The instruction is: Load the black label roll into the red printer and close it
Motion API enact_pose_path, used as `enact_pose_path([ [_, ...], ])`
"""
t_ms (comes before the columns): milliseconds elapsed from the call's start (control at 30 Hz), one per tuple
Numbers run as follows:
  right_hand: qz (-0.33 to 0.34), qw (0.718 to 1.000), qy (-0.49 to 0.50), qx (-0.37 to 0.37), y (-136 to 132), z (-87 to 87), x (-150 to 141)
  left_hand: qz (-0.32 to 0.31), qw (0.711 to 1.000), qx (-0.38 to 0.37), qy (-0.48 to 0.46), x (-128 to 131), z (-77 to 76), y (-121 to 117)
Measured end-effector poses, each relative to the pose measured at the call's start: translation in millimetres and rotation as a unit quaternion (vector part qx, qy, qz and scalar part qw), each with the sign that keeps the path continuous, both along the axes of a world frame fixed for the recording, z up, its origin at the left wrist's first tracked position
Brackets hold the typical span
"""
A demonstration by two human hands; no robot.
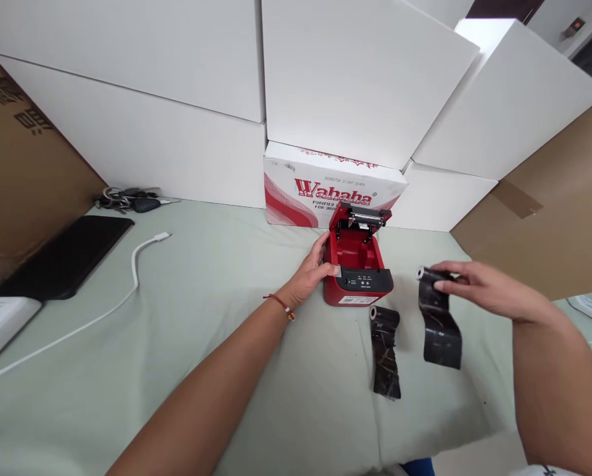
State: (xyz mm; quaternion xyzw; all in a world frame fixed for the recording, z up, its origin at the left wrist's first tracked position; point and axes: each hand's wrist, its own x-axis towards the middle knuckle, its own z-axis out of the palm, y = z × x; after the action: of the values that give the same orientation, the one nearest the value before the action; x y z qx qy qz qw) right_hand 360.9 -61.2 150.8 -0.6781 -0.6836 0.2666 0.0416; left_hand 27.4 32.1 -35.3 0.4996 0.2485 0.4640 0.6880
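Observation:
A small red and black printer (358, 297) stands on the cloth with its lid (365, 215) raised and its red inner bay in view. My left hand (309, 270) grips the printer's left side, thumb on the front corner. Pinched between the thumb and fingers of my right hand (467, 283) is a roll of black ribbon (439, 324), held to the right of the printer with its loose strip hanging down. A second roll of black ribbon (385, 350), its strip creased and unwound, lies on the cloth just in front of the printer.
Behind the printer stands a white and red Wahaha box (296, 198). White panels and brown cardboard (548, 198) enclose the space. At left are keys (137, 199), a black flat object (72, 254), a white cable (135, 264) and a power strip (2, 324).

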Motion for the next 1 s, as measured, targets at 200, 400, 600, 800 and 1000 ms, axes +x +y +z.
enact_pose_path([
  [200,-0.015,0.995,-0.080,-0.048,-2.1,-78.8,12.0,0.016,1.000,0.006,-0.007,3.5,-2.5,2.3],
  [400,-0.026,0.992,-0.034,0.116,-10.8,-102.9,-7.3,0.025,1.000,0.005,-0.011,4.0,-1.0,-0.3],
  [600,0.069,0.989,0.117,0.061,-25.9,-110.6,-46.9,0.011,1.000,-0.007,-0.020,3.2,-3.5,0.0],
  [800,0.086,0.993,0.075,0.030,-23.8,-119.6,-62.9,-0.001,0.999,-0.020,-0.026,0.7,-4.8,1.0],
  [1000,0.068,0.998,-0.008,0.017,-29.5,-115.7,-78.2,0.002,1.000,-0.012,-0.024,1.5,-0.1,1.7],
])
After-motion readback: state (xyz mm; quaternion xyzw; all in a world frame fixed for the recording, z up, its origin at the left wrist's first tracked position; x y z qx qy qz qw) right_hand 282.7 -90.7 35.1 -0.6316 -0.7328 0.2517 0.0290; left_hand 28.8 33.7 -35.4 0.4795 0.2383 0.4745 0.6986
